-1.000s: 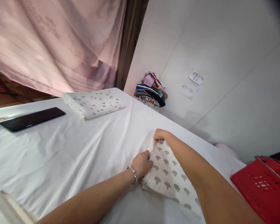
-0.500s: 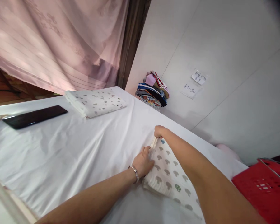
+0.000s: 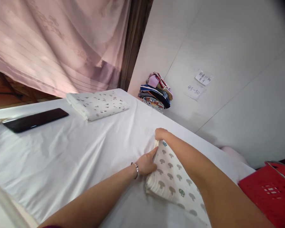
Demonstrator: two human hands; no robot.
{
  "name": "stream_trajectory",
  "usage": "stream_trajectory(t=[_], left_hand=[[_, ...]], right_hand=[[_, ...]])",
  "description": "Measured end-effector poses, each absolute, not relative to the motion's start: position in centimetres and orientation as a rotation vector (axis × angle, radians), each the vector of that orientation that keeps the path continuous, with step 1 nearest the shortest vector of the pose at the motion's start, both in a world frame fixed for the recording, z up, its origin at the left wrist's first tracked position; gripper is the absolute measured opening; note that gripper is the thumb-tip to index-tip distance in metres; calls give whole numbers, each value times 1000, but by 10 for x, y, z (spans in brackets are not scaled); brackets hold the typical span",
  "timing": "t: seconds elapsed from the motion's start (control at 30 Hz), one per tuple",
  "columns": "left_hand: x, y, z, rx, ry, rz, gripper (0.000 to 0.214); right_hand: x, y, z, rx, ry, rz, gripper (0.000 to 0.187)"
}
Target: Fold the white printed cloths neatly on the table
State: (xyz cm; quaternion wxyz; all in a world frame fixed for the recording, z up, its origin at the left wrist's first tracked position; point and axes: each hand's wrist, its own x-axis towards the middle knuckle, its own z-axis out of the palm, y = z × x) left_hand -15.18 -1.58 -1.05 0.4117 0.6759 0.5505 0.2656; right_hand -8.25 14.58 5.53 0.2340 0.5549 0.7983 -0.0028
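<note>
A folded white cloth with grey mushroom prints and a few coloured ones lies in several layers at the front of the table. My left hand, a silver bracelet at its wrist, grips the cloth's left edge, with the thumb on top and the index finger along the fold. At the far corner, my right hand is closed on the cloth, its fingertips mostly hidden. My right forearm crosses over the cloth and covers its right side.
The table has a white cover. A folded cloth with small dark prints and a black phone lie at the back left. Beyond the far edge sits a clothes stack. A red basket stands at right.
My left hand has slid slightly up the cloth's edge, its index finger now straighter toward the far corner. My right hand has shifted a little left, still on the corner.
</note>
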Motion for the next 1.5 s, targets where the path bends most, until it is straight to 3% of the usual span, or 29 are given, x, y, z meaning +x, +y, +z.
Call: stream_trajectory(t=[0.9,1.13,1.27,1.5], left_hand=[[-151,-21,-14,1625,1374,806,86],[-151,-20,-17,1593,1404,787,86],[-151,-20,-18,1602,1392,796,85],[-151,-19,-22,1517,1407,898,74]], right_hand=[[-84,143,43,1579,2212,-132,34],[-87,144,41,1699,2134,-300,18],[-87,140,39,1746,2159,-455,20],[-59,130,36,1855,2224,-1004,35]])
